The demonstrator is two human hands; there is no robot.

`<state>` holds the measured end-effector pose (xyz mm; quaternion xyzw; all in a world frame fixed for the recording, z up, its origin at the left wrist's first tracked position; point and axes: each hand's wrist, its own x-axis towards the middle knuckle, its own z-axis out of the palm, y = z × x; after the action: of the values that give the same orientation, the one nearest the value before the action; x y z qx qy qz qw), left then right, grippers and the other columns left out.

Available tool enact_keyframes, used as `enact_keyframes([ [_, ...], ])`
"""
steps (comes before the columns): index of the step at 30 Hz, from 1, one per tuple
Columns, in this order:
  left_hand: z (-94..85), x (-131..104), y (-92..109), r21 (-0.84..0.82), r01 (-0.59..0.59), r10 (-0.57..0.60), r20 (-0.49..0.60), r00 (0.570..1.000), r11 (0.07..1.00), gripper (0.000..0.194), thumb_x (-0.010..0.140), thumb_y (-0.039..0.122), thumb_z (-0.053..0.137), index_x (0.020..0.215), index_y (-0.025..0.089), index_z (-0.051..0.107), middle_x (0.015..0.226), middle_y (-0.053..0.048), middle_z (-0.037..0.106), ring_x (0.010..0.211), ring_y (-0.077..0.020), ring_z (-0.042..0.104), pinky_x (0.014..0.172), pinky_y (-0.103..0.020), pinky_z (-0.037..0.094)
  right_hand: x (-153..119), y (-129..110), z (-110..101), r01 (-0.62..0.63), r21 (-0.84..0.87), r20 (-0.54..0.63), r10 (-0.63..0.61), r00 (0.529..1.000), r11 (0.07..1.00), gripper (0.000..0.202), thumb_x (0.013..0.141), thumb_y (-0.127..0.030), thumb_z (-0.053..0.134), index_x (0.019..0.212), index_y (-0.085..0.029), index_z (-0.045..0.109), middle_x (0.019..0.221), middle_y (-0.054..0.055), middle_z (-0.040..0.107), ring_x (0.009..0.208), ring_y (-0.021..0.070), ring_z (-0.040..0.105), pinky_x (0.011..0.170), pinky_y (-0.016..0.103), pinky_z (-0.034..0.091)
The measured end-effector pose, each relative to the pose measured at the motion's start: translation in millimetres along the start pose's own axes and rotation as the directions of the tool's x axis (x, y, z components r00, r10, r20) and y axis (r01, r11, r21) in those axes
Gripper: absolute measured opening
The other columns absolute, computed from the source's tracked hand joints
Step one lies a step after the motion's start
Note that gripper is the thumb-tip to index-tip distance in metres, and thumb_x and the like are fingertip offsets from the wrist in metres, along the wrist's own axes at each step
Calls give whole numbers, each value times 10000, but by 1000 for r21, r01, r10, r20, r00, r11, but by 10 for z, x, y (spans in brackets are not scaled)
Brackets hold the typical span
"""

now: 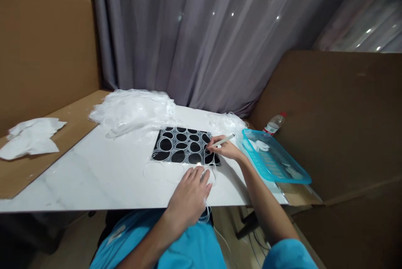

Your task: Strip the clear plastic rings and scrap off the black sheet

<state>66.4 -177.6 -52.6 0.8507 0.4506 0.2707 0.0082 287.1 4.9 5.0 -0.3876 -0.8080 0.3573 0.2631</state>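
Right hand [226,149] closed in a writing grip around a white pen-like tool [223,140]. The tool's tip points down and left from the fingertips onto the right edge of the black sheet [184,145]; its tail sticks up and right past the knuckles. The low slant likely lets the tip work along a cut line while the heel of the hand rests on the table [103,172] for steadiness.

Left hand [189,200] lies flat, fingers [201,173] extended and slightly spread, gripping nothing firmly. The fingertips press at the sheet's near edge, probably to keep it from sliding under the tool. Thin clear strips [207,212] trail under and beside the palm and hang off the table edge; whether any is pinched I cannot tell.

The sheet sits just ahead of the left fingertips and directly under the right ones. It shows about 15 black ovals in pale outlines, in rows.

Beyond the sheet, away from both hands: a heap of white scrap film [133,109]. Right of the right hand: a blue tray [276,160], within easy reach, and a bottle [274,123] behind it. Far left of the left hand: crumpled paper [31,137] on cardboard.
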Motion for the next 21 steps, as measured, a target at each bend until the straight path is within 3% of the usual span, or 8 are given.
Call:
enact_keyframes([
  [4,34,17,-13,36,14,-14,11,1000,999,473,1203,336,369,1610,165,540,1600,-159,620,1488,-310,568,1230,-506,455,-65,21,-91,-42,19,155,39,987,999,265,884,-410,846,893,-148,807,857,66,818,764,190,714,701,271,550],
  [9,98,24,1,60,5,-7,27,1000,998,477,1203,346,384,1606,171,570,1636,-134,620,1549,-308,528,1260,-512,426,-193,-72,-26,-24,20,319,16,948,1000,197,897,-343,810,890,-148,787,811,32,771,721,161,658,659,249,499],
  [15,106,29,12,72,18,-20,22,1000,997,471,1200,322,402,1615,169,564,1631,-141,631,1547,-301,542,1278,-520,401,-191,-67,105,30,76,326,-53,944,997,201,931,-354,800,894,-160,763,862,27,757,816,185,665,781,289,528],
  [21,79,29,15,94,3,-4,20,1000,996,471,1205,317,376,1604,162,571,1659,-128,608,1570,-298,521,1295,-521,393,-177,123,170,-131,423,184,57,981,896,317,921,-458,853,906,-168,726,770,8,693,745,184,645,742,298,502],
])
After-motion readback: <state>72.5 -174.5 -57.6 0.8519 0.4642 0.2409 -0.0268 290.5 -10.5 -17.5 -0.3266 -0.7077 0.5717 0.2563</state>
